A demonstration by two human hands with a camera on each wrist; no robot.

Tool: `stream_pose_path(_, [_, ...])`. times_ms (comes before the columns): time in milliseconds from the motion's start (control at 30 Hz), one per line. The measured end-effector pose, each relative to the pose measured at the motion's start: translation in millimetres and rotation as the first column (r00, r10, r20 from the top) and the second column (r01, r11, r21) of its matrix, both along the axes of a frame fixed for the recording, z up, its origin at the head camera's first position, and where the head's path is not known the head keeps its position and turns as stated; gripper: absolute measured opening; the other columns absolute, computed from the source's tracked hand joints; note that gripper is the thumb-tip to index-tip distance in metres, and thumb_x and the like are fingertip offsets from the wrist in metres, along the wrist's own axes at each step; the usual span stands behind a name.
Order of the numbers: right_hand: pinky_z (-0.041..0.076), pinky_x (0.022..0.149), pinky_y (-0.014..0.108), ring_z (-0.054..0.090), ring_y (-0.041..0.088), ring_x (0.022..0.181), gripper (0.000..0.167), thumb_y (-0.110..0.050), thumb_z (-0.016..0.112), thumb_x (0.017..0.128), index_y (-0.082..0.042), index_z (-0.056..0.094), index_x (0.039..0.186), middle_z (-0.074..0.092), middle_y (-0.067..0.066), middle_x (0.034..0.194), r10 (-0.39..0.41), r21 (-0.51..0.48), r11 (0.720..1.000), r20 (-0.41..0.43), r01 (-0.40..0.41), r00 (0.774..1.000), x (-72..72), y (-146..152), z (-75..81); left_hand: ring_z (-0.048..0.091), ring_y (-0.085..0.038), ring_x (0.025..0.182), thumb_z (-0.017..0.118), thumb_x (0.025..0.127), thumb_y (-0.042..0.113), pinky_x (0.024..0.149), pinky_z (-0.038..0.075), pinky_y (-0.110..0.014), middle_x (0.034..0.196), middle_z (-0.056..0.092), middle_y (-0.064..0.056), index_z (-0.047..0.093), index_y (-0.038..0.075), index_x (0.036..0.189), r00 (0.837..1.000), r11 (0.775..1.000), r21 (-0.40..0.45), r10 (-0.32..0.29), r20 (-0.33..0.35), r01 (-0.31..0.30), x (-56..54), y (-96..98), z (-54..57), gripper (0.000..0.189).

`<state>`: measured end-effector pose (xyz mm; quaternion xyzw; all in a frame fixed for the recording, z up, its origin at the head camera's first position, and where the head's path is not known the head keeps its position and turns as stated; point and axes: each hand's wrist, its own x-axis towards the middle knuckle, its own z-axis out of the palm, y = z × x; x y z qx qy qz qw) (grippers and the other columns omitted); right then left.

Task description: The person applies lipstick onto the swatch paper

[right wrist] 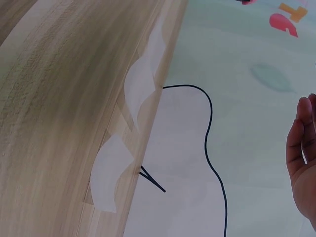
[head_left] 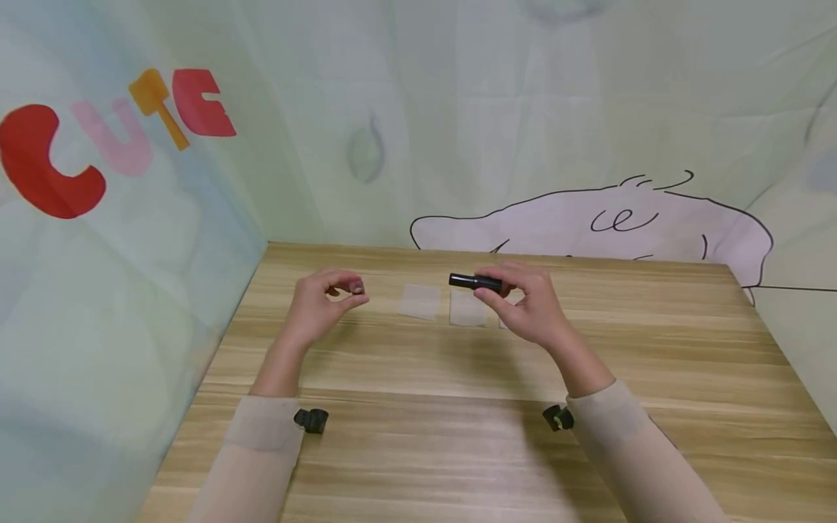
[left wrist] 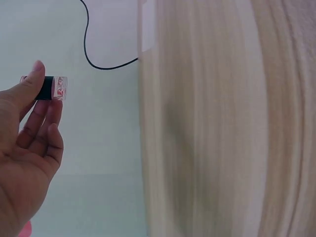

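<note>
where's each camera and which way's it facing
Head: on the head, facing forward and down at the table; left hand, right hand and sleeves show.
Left wrist: worn there, facing backdrop and left hand pinching a small piece.
Right wrist: worn there, facing pale squares and backdrop; part of the right hand shows.
Shared: head and right wrist show pale squares.

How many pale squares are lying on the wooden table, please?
3 are visible, in a row: the left square, the middle square and the right square, partly hidden behind the right hand in the head view. More could be hidden there.
</note>
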<state>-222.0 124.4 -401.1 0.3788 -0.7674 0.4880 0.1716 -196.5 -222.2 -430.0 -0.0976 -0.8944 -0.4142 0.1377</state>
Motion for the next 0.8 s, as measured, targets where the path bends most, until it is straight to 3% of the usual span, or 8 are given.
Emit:
stream_pose_path(233, [0.051,0.059,0.028,0.058,0.012,0.068,0.023,0.004,0.081,0.082,-0.002,0.077,0.103,0.073,0.005,0.089,-0.008,0.000,1.000,-0.005,0.008,1.000,-1.9,1.6,-3.4,0.067,-0.023,0.090,0.084,0.083,0.010,0.081,0.052,-0.040,0.096,0.074,-0.009,0.076,0.003,0.106,0.999,1.000,0.027,0.003,0.047,-0.004,-8.0,-3.3,-16.1,0.025])
stream_pose_path(533, [0.051,0.056,0.035,0.058,0.013,0.067,0.022,0.004,0.081,0.081,-0.003,0.077,0.102,0.073,0.004,0.088,-0.002,-0.013,1.000,-0.012,0.002,1.000,-4.4,3.9,-10.2,0.066,-0.026,0.097,0.082,0.086,0.012,0.090,0.052,-0.043,0.101,0.073,-0.012,0.074,0.000,0.111,0.982,0.997,0.069,0.014,0.186,-0.027,-12.5,-8.6,-29.0,0.029])
stream_pose_path(667, [0.049,0.058,0.027,0.057,0.012,0.066,0.022,0.004,0.081,0.081,-0.003,0.077,0.102,0.072,0.003,0.086,-0.012,-0.010,1.000,-0.009,0.012,1.000,-5.0,4.8,-12.6,0.066,-0.027,0.099,0.081,0.088,0.013,0.094,0.051,-0.045,0.102,0.073,-0.012,0.073,-0.002,0.114,0.969,0.996,0.082,0.001,0.248,-0.022,-14.5,-9.4,-33.1,0.031])
stream_pose_path(800, [0.047,0.060,0.020,0.057,0.012,0.065,0.022,0.004,0.081,0.081,-0.003,0.077,0.102,0.072,0.003,0.085,-0.020,-0.003,1.000,-0.005,0.020,1.000,-5.7,6.0,-14.4,0.066,-0.027,0.099,0.080,0.089,0.013,0.088,0.052,-0.041,0.103,0.073,-0.012,0.072,-0.002,0.116,0.963,0.998,0.061,0.005,0.269,-0.022,-17.4,-9.8,-37.2,0.032])
